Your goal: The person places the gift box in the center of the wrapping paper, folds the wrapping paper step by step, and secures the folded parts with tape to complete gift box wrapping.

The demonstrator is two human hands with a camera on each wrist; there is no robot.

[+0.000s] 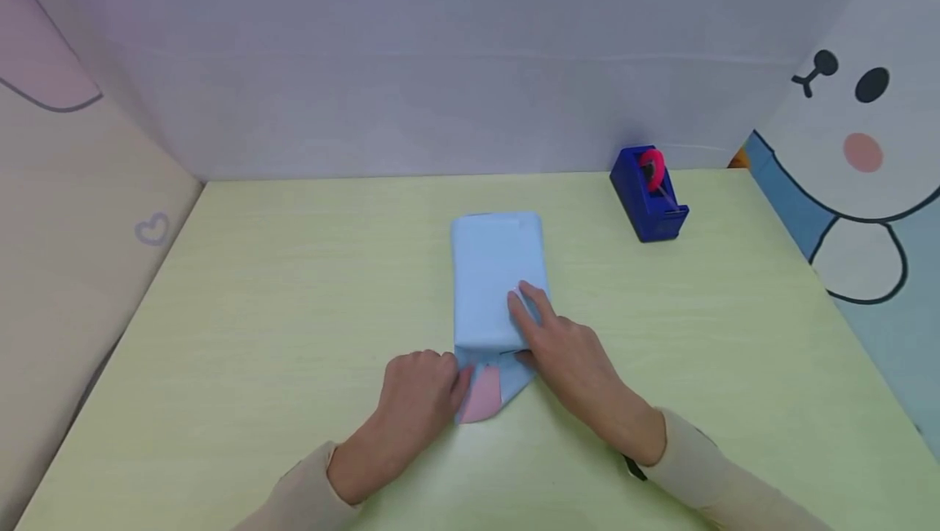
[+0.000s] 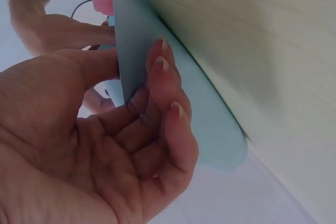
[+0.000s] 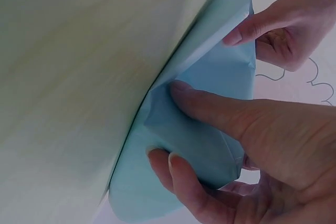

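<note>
A flat package wrapped in light blue paper lies on the table, its near end unfolded into a loose flap with a pink patch. At the left side of this flap is my left hand, pinching the paper edge between thumb and curled fingers. My right hand grips the near right corner, fingertips on the top face and thumb in the end fold. The right wrist view shows that thumb pressed into the creased blue paper. In the left wrist view, the raised flap hides part of the left thumb.
A dark blue tape dispenser with a pink-red roll stands at the back right of the pale green table. White walls enclose the back and left; a cartoon-printed panel borders the right.
</note>
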